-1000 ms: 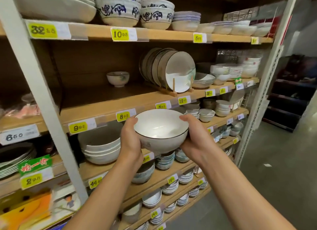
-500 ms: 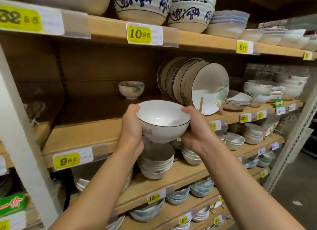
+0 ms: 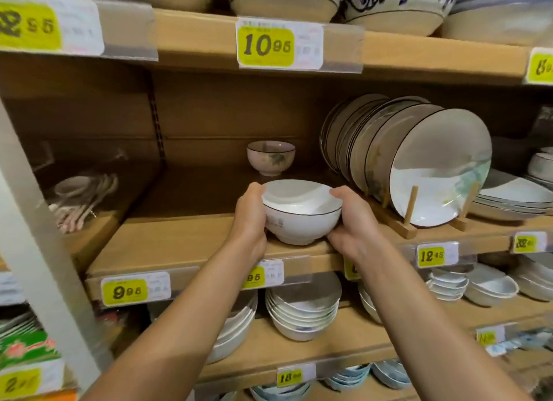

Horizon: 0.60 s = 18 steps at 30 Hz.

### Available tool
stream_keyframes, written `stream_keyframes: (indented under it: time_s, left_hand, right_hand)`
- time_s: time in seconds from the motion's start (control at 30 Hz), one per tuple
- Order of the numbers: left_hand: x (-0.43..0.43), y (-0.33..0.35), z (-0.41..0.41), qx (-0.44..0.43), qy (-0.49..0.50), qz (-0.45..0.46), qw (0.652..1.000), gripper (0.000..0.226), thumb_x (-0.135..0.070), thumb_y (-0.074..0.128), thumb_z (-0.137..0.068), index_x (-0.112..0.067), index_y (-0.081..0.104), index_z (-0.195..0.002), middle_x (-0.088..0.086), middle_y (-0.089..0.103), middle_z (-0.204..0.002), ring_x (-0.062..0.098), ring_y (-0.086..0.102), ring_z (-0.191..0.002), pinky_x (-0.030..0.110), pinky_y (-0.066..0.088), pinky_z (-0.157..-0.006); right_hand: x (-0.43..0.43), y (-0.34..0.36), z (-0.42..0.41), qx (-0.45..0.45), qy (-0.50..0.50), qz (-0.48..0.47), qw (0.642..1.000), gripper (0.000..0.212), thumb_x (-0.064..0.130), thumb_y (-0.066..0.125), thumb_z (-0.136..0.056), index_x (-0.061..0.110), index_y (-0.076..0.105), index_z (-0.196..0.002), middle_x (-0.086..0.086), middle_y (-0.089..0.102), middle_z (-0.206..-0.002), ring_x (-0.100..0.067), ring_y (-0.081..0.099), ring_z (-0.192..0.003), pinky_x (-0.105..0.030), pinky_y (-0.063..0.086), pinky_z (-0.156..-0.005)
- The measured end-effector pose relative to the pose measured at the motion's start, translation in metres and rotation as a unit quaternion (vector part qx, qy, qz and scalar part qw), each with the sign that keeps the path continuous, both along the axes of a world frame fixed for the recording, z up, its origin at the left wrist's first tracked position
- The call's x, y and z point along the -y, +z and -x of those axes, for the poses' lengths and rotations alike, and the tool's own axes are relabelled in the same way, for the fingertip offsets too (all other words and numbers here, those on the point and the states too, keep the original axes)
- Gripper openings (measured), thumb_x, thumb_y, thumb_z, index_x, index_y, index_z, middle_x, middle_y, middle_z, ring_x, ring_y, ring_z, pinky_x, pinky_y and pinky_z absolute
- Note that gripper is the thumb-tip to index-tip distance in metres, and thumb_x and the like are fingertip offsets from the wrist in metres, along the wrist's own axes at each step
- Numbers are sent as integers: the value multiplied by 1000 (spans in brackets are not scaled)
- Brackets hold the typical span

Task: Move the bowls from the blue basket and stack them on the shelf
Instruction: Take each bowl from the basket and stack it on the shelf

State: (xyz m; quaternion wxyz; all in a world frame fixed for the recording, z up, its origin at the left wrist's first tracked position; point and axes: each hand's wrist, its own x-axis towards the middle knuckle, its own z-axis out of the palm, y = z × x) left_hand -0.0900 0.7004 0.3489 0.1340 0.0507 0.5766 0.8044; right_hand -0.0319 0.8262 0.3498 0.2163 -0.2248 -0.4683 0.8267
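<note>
As they cup the bowl [image 3: 302, 221], both hands [image 3: 250, 221] [image 3: 350, 227] outstretched, palms inward.

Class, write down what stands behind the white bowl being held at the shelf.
A small pink bowl stands further back on the same shelf, apart from the white bowl. The shelf surface directly behind the white bowl is covered by it.

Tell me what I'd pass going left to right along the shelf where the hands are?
Spoons → left hand → bowl → right hand → plates standing in the rack. The small bowl behind overlaps the held one, so it's left out.
</note>
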Motion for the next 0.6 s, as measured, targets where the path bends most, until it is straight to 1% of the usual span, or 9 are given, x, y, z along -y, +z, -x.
stream_keyframes:
  time_s: [0.07,0.17,0.23,0.27,0.33,0.37,0.43,0.53,0.6]
  left_hand:
    - [-2,0,1,0,16,11,1000,31,-21,41,-89,-18,72,-89,1,77,-81,23,68,-90,34,51,-75]
    - [-4,2,-1,-5,37,13,999,29,-19,42,-92,-18,71,-92,3,76,-88,23,68,-94,36,52,-83]
    - [-4,3,-6,-6,69,1,998,25,-20,46,-93,-15,66,-108,6,73,-97,23,66,-99,38,51,-88]
    - [-2,3,-13,-8,86,-11,996,30,-23,49,-94,-14,59,-121,6,70,-105,21,64,-103,38,50,-91]
    - [-1,-4,-31,-33,113,-25,993,50,-29,54,-93,-23,39,-140,0,58,-127,14,56,-111,33,47,-97]
    - [-3,-7,-42,-50,115,-23,992,59,-32,56,-92,-31,31,-145,-6,50,-133,7,52,-112,27,45,-93]
    - [-13,-13,-61,-60,100,-28,993,70,-35,59,-90,-42,21,-149,-13,42,-132,-1,48,-105,18,40,-80]
    - [-34,-16,-68,-72,124,-23,989,81,-29,61,-89,-43,10,-151,-11,42,-137,3,50,-110,22,39,-84]
    - [-37,-13,-61,-85,147,1,985,79,-24,58,-90,-40,11,-151,-6,44,-139,11,51,-115,24,42,-87]
  right_hand:
    - [-5,-1,6,-4,16,1,1000,16,9,50,-90,11,60,-102,-15,71,-97,-32,68,-95,-47,56,-85]
    - [-14,-4,11,-8,49,-10,999,16,10,51,-91,11,59,-105,-15,72,-99,-31,68,-97,-47,54,-90]
    - [-21,-6,12,-6,76,-27,997,18,12,51,-92,10,61,-107,-15,74,-99,-29,69,-98,-45,54,-93]
    - [-24,-5,13,-6,91,-41,995,19,13,52,-91,9,63,-106,-14,75,-98,-29,69,-99,-45,53,-94]
    - [-32,-1,16,-7,110,-66,992,21,16,54,-89,8,68,-103,-13,76,-96,-29,69,-101,-45,51,-97]
    - [-37,2,20,-8,110,-70,991,20,18,55,-89,9,69,-101,-13,76,-94,-29,69,-101,-46,51,-98]
    - [-41,10,28,-5,113,-69,991,20,19,57,-90,10,67,-105,-15,76,-92,-30,70,-98,-48,51,-97]
    - [-38,16,35,10,150,-88,985,23,14,56,-89,7,69,-107,-19,73,-102,-34,69,-100,-50,50,-99]
    - [-37,11,36,12,162,-93,982,24,11,55,-88,8,70,-106,-19,72,-107,-34,68,-104,-50,49,-100]
